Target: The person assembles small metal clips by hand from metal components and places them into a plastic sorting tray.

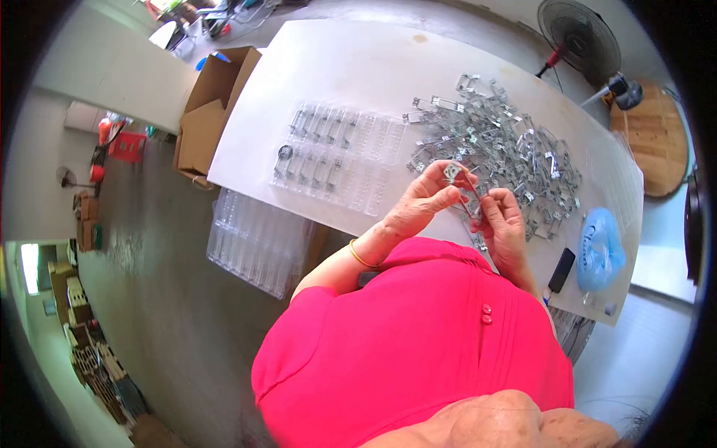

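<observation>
Close to my chest, my left hand (pixel 427 196) and my right hand (pixel 505 225) are both closed on one small metal bracket (pixel 452 172). The left fingers pinch its upper end. My right fingertips are at its lower end, and the fingers partly cover it. Just beyond my hands lies a loose heap of similar silvery metal brackets (pixel 515 145) on the white table (pixel 343 60). To the left of my hands, two clear plastic trays (pixel 382 136) lie flat on the table. Several brackets (pixel 317 169) stand in rows in their left parts.
A blue plastic bag (pixel 600 250) and a black phone (pixel 562 270) lie at the table's right side. Stacked clear trays (pixel 258 243) stand below the left edge, near an open cardboard box (pixel 213 112). A fan (pixel 579 33) stands beyond the far right corner.
</observation>
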A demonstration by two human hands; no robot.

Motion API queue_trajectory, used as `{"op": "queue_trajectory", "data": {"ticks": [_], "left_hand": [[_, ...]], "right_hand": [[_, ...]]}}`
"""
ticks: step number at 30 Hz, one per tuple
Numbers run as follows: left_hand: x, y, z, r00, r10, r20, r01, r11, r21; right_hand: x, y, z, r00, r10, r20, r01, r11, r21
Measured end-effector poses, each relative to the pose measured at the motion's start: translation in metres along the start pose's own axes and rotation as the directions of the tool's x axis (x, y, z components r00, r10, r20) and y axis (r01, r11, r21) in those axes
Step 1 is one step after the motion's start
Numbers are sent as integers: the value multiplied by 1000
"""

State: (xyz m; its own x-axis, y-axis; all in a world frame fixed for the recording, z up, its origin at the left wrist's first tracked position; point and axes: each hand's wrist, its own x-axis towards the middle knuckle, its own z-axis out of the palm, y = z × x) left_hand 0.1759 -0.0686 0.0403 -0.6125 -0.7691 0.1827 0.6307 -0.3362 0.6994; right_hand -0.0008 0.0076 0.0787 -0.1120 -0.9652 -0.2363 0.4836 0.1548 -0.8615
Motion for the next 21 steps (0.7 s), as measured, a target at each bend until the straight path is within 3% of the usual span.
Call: {"op": "queue_trajectory", "data": {"ticks": [3, 5, 7, 9, 13, 17, 19, 21], "left_hand": [[2, 6, -10, 995, -83, 51, 84, 996, -12], [2, 11, -2, 998, -50, 31, 53, 990, -130], [3, 13, 1, 994, -103, -27, 99, 988, -119], [2, 9, -6, 990, -128, -61, 130, 991, 30], [2, 12, -1, 965, -203, -167, 219, 972, 85], [3, 14, 8, 966, -95, -242, 124, 987, 106], [1, 12, 15, 952, 176, -252, -44, 889, 455], [-1, 4, 9, 950, 229, -213, -85, 845, 529]], "right_hand": [[3, 6, 5, 999, 38, 7, -38, 998, 44], [3, 6, 11, 996, 71, -47, -57, 966, 251], [7, 9, 7, 991, 118, -63, -92, 944, 316], [6, 9, 6, 983, 173, -61, -137, 914, 381], [4, 12, 7, 961, 275, -6, -247, 874, 418], [1, 13, 1, 965, 261, -2, -240, 893, 381], [0, 11, -3, 964, 267, 7, -251, 898, 363], [0, 6, -8, 965, 259, 34, -255, 906, 337]]}}
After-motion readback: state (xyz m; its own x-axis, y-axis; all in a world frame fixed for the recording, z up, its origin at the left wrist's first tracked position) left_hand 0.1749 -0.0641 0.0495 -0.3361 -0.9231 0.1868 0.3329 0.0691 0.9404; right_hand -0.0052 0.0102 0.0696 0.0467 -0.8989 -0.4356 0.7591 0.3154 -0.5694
